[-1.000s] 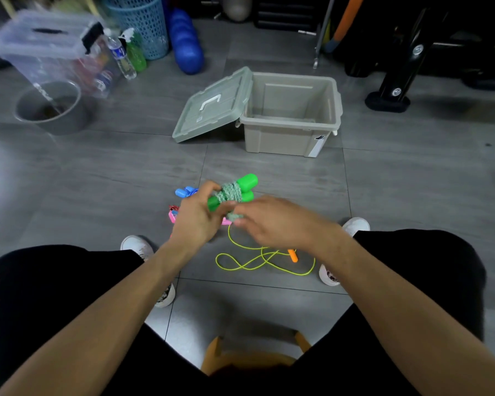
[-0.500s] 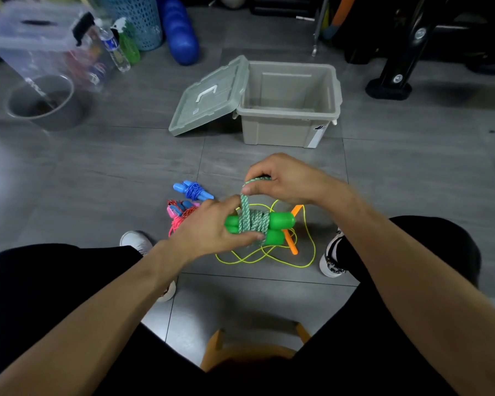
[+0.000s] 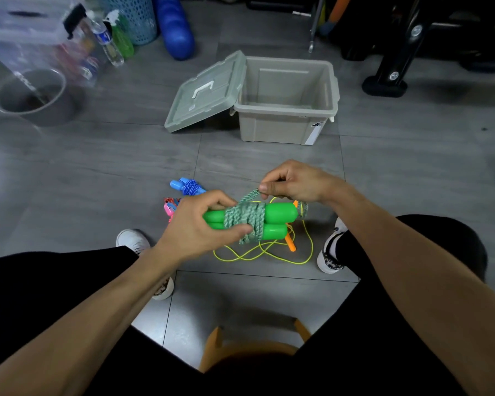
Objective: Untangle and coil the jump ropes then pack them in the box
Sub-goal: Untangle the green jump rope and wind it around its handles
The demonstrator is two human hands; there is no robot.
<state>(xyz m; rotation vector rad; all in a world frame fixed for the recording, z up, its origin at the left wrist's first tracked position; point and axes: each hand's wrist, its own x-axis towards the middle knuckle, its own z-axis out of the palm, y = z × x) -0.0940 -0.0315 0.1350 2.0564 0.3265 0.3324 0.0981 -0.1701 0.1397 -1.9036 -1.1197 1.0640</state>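
Stool (image 3: 212, 342): orange wooden edge showing between the person's knees, nearest the camera.
Left hand (image 3: 196, 224): reaching in from lower left, palm down, fingers and thumb curling around the green handles and pinning the wraps.
Green jump rope (image 3: 246, 220): being held above the floor between both hands; two green handles lying side by side, woven cord wound around their middle.
Right hand (image 3: 293, 182): hovering just beyond the bundle, wrist cocked, thumb and forefinger pinching the free cord end and drawing it up and away.
Step in hand (judged): securing the last turn. Keeping the cord taut while the left thumb is clamping the wraps, then tucking the end under a turn, should be stopping the coil loosening.
Yellow jump rope (image 3: 263, 252): lying loose in loops on the floor under the hands, orange handle beside it; seemingly not yet coiled.
Pink jump rope (image 3: 170, 207): bundled on the floor, partly hidden by the left hand.
Blue jump rope (image 3: 187, 187): wound, lying on the floor just beyond the pink one.
Box (image 3: 286, 121): standing open farther off, lid (image 3: 203, 95) leaning at its left side; appearing empty.
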